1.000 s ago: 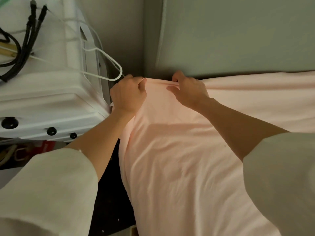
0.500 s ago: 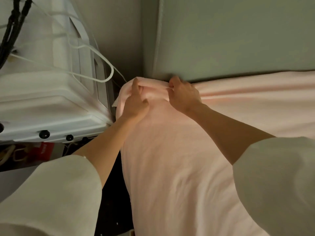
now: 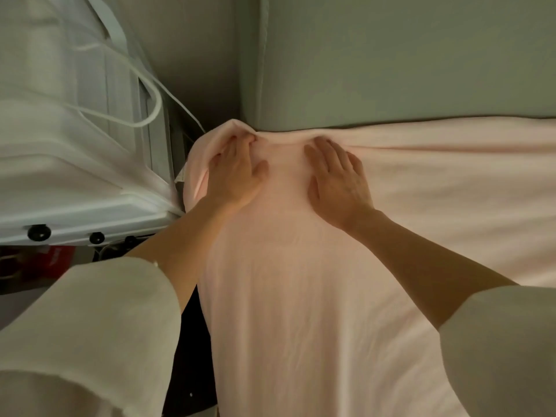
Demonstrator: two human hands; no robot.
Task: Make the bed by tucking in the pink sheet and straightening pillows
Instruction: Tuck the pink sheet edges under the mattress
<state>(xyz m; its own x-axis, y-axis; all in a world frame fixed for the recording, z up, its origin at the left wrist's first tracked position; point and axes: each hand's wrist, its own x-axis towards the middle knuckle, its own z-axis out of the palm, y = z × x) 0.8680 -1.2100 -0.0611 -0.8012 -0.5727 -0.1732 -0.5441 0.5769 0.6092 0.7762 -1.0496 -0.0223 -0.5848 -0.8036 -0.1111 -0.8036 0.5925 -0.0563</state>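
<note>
The sheet [image 3: 316, 296] was plain pale pink; the headboard [image 3: 406, 55] was grey-green; the wall [image 3: 192, 55] was dull grey; the appliance [image 3: 60, 164] was white with black knobs [image 3: 38, 232]; the sleeves [image 3: 90, 332] were off-white; a red item [image 3: 57, 260] showed below.

My only view, head-worn, looks steeply down, close over the bed corner [image 3: 228, 136] toward the headboard [image 3: 391, 55].

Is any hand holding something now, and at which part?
Neither grips anything. The left hand and right hand lie flat, pressing the pink sheet near its bunched corner by the headboard.
</note>
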